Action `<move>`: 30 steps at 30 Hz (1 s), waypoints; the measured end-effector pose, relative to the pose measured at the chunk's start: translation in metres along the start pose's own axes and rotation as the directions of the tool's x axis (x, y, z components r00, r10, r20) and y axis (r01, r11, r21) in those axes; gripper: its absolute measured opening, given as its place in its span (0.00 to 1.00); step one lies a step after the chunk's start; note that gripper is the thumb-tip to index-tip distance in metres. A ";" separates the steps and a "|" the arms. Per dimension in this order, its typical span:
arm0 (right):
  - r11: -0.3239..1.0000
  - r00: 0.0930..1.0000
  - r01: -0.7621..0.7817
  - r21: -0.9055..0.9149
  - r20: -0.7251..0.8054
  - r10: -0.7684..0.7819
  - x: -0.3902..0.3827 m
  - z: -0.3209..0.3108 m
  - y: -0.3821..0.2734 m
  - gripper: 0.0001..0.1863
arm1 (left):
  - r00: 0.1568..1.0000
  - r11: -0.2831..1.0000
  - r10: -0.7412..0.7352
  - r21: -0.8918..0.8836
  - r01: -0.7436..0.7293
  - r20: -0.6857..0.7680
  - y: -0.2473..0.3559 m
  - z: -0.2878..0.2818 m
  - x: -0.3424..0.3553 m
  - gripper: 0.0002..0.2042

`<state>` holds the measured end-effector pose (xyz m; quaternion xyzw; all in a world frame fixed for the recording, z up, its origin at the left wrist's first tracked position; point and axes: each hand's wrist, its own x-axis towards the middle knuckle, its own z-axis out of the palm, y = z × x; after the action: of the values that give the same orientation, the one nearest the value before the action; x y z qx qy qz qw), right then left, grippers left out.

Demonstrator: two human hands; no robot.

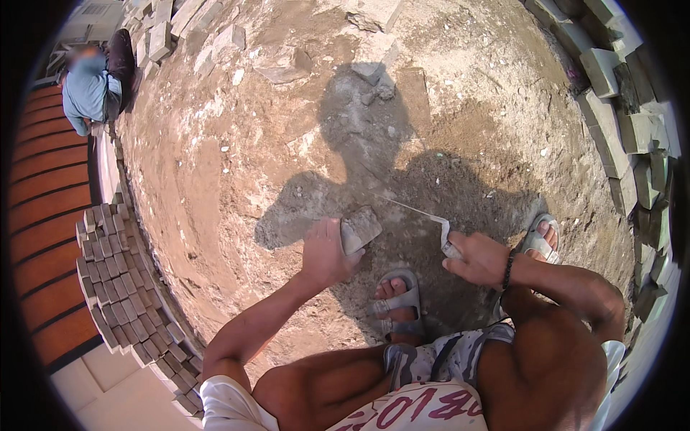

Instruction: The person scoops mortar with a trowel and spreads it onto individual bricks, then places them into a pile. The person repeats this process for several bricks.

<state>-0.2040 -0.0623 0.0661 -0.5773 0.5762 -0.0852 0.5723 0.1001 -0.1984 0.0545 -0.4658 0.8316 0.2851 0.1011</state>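
My left hand (327, 251) is closed around a grey paving block (361, 228), lifted over the dirt left of centre. Fingers wrap its left and near sides. In my right hand (474, 257) is a trowel (444, 231), gripped by its pale handle. Its thin blade appears edge-on and points left and away from me, toward the far side of the block. The blade and block are apart. Both hands are in front of my knees, above my sandalled feet (401, 302).
Rough sandy ground (215, 158) carries scattered stones and my shadow. Stacked paving blocks (118, 280) line the left side beside an orange slatted surface (50, 230). More blocks (640, 136) pile up at right. Another person (90, 90) crouches at far left. Loose blocks (230, 39) lie at the back.
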 end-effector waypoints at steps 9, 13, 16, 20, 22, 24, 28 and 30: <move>0.953 0.946 0.237 0.188 -0.269 -0.182 -0.003 -0.004 -0.012 0.20 | 0.935 -0.345 0.103 -0.869 0.354 0.340 -0.045 -0.034 0.011 0.30; 0.923 0.917 0.385 -0.025 -0.104 -0.386 0.008 0.004 -0.030 0.20 | 0.922 -0.466 0.140 -0.797 0.383 0.362 -0.050 -0.029 0.020 0.31; 0.950 0.945 0.302 -0.080 -0.102 -0.310 0.027 0.011 -0.024 0.20 | 0.893 -0.492 0.084 -0.761 0.424 0.443 -0.037 -0.026 0.019 0.33; 0.995 0.964 0.061 0.083 -0.262 -0.037 0.045 -0.012 -0.014 0.20 | 0.910 -0.422 0.168 -0.807 0.414 0.379 -0.017 -0.032 0.016 0.35; 0.972 0.935 0.164 0.166 -0.341 -0.099 0.041 -0.012 -0.016 0.21 | 0.899 -0.469 0.169 -0.769 0.434 0.404 -0.015 -0.035 0.018 0.36; 0.957 0.921 0.256 0.136 -0.334 -0.199 0.032 -0.015 -0.021 0.23 | 0.904 -0.427 0.233 -0.798 0.426 0.358 -0.015 -0.038 0.022 0.36; 0.636 0.965 0.234 0.735 -0.255 -0.061 0.032 -0.002 -0.051 0.26 | 0.941 -0.275 0.176 -0.904 0.328 0.288 0.010 -0.045 0.031 0.38; 0.401 0.959 0.278 0.873 -0.274 -0.068 0.036 0.000 -0.059 0.28 | 0.918 -0.295 0.285 -0.886 0.357 0.275 0.019 -0.042 0.037 0.38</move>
<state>-0.1589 -0.1086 0.0905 -0.2243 0.4289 -0.4961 0.7208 0.0683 -0.2411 0.0801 -0.3118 0.2006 0.9177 -0.1427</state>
